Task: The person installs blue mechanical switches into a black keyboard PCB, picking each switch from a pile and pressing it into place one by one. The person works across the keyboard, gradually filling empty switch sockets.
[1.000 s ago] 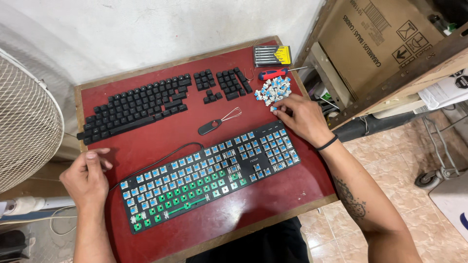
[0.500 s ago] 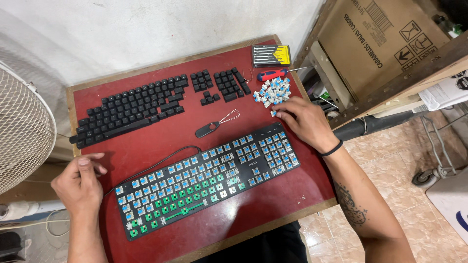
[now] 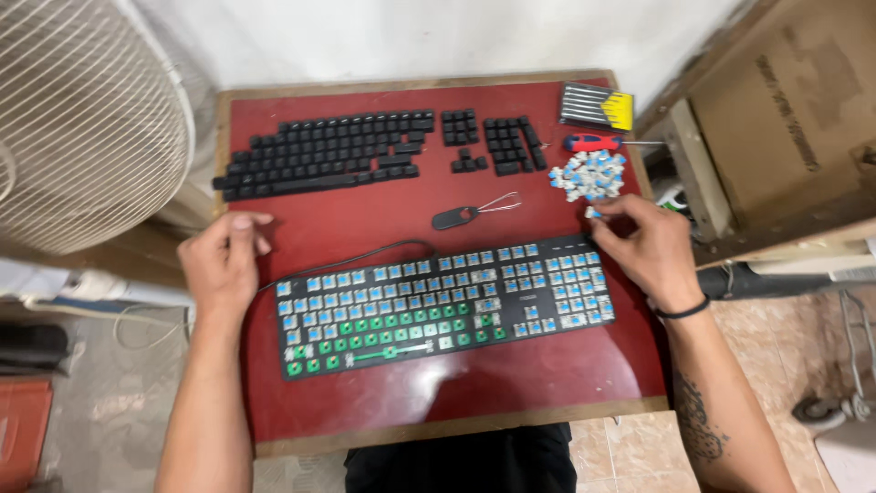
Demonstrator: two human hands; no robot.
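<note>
Head view, looking down on a red-topped desk (image 3: 383,219) with a wooden rim. A stripped keyboard (image 3: 438,306) lies across the near half, slightly tilted, its bare switches showing blue over most of the board and green in the lower left rows; its black cable (image 3: 365,251) curves off the top edge toward the left.

Right hand (image 3: 643,251) rests at the keyboard's upper right corner, fingers curled, thumb and forefinger pinched on a small loose switch (image 3: 591,212) just below the pile of blue-and-white switches (image 3: 589,175). The pile sits near the desk's right edge, well apart from the left hand.

Left hand (image 3: 222,260) lies at the desk's left rim, just beside the keyboard's left end, fingers loosely bent, holding nothing; whether it touches the board cannot be told.

Along the far side, the black keycaps (image 3: 328,153) are laid out in keyboard order, with smaller clusters to their right. Between keycaps and keyboard lies a wire keycap puller (image 3: 474,212) with a black handle. At the far right corner: a red-handled screwdriver (image 3: 593,142) and a set of bits in a yellow holder (image 3: 598,105). A white fan guard (image 3: 82,119) stands left of the desk; a cardboard box (image 3: 785,110) stands to the right
</note>
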